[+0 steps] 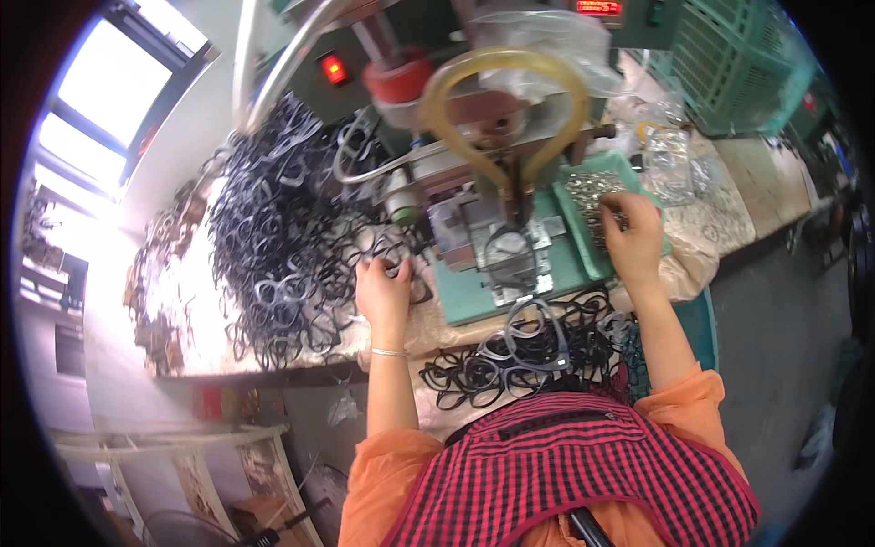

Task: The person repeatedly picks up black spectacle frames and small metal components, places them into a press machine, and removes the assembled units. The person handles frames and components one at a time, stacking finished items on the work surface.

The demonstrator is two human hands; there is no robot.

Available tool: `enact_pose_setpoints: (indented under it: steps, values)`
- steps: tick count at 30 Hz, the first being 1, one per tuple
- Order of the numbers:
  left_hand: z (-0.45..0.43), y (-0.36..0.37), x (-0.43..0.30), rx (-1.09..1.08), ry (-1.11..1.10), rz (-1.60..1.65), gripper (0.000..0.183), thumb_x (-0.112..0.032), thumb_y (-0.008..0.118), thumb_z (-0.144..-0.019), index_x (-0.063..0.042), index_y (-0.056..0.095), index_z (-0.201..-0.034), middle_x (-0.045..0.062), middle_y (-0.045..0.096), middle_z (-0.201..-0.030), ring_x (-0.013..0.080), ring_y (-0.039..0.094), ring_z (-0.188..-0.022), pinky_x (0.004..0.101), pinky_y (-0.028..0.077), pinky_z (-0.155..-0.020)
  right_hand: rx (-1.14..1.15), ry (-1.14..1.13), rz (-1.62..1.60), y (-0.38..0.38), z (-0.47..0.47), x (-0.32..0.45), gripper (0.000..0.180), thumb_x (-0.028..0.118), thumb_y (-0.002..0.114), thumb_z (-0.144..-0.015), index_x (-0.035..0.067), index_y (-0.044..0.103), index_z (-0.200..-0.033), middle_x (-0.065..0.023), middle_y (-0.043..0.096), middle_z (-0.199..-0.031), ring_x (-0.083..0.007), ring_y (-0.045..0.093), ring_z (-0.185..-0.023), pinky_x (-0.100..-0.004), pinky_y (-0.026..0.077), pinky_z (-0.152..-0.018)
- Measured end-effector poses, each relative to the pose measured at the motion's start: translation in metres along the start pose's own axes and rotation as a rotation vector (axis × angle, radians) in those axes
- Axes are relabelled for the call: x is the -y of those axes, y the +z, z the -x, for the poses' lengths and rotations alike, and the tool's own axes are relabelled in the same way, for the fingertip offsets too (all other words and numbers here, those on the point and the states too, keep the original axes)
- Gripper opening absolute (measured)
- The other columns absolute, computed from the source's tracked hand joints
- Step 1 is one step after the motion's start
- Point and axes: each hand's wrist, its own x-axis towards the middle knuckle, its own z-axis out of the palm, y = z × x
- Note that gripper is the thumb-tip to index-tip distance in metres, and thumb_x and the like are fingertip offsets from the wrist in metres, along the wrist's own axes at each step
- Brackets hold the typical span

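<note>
At the bench machine's left, my left hand (384, 294) touches dark plastic eyeglass frames at the edge of a large heap (266, 212); its fingertips are curled, and whether they grip a frame cannot be told. My right hand (632, 239) has thumb and fingers in a green plastic tray (575, 225) of small metal parts (593, 188); a part between the fingertips cannot be made out. Between my hands, an eyeglass frame (509, 249) sits in the metal fixture (472, 232) under the machine head. More frames (478, 372) lie in front of my body, below the green base plate (472, 301).
A yellowish hose (581, 96) loops over the machine. Clear plastic bags (666, 164) lie right of the tray, with green plastic crates (728, 75) behind. The bench edge (273, 376) runs left; a shelf frame (198, 437) stands at lower left.
</note>
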Motion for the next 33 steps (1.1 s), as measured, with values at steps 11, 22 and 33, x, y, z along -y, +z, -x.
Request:
enact_pose_setpoints:
  steps: [11,22,33]
  values:
    - [0.006,-0.058,0.005,0.237,-0.512,1.336,0.028,-0.01,0.062,-0.103,-0.008,0.056,-0.13,0.007,0.07,-0.099,0.011,0.064,-0.082,0.0217,0.05,-0.067,0.026,0.289,-0.041,-0.069,0.047,-0.018,0.016,0.003,0.075,-0.082,0.003,0.076,-0.098,-0.01,0.073,-0.093,-0.0255,0.068,-0.089,-0.0355,0.051,-0.085]
    - [-0.008,-0.038,-0.021,0.129,-0.258,1.357,0.019,-0.021,0.059,-0.107,-0.002,0.063,-0.113,0.005,0.07,-0.1,0.0121,0.066,-0.085,0.0258,0.053,-0.073,0.183,0.116,-0.676,-0.007,-0.034,0.093,0.023,0.003,0.074,-0.082,0.002,0.071,-0.105,-0.0087,0.073,-0.095,-0.0219,0.07,-0.094,-0.0344,0.053,-0.085]
    - [-0.015,-0.125,-0.096,-0.185,0.634,1.535,0.019,-0.014,0.058,-0.105,0.0,0.058,-0.118,0.02,0.066,-0.113,0.0283,0.065,-0.105,0.0468,0.059,-0.092,0.242,0.434,-1.225,0.006,-0.027,0.116,0.046,0.0,0.074,-0.084,-0.002,0.058,-0.127,-0.007,0.069,-0.101,-0.0117,0.065,-0.099,-0.0286,0.051,-0.09]
